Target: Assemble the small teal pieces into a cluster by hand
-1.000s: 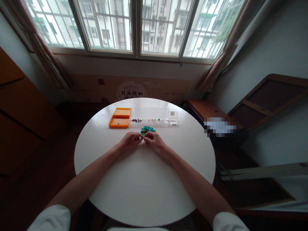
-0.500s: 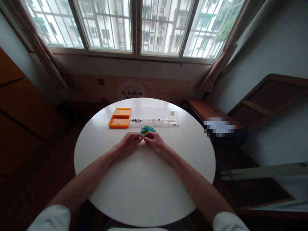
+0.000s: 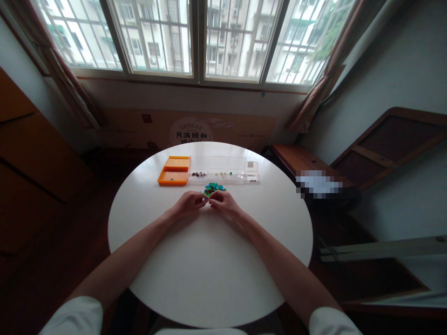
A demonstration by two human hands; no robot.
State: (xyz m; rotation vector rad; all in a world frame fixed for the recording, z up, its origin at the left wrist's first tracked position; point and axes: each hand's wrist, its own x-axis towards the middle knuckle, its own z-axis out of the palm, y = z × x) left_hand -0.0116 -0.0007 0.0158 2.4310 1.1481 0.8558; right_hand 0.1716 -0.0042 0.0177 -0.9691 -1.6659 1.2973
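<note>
Just in front of a heap of small blue, green and brown pieces (image 3: 214, 187), my two hands meet fingertip to fingertip. My left hand (image 3: 189, 203) is closed in a pinch, and my right hand (image 3: 223, 202) pinches from the other side. Whatever sits between the fingertips is too small to name. Behind the heap, a clear compartment box (image 3: 237, 178) with its lids up holds dark pieces, pale pieces and a green one in separate sections. To its left lies an open orange case (image 3: 173, 176) with a tiny blue piece inside.
Everything stands on a round white table (image 3: 209, 270). A wooden bench (image 3: 296, 158) with a blurred pale object is beyond the table's right edge. At the left rises an orange-brown cabinet (image 3: 31, 163). A barred window (image 3: 199, 42) is ahead.
</note>
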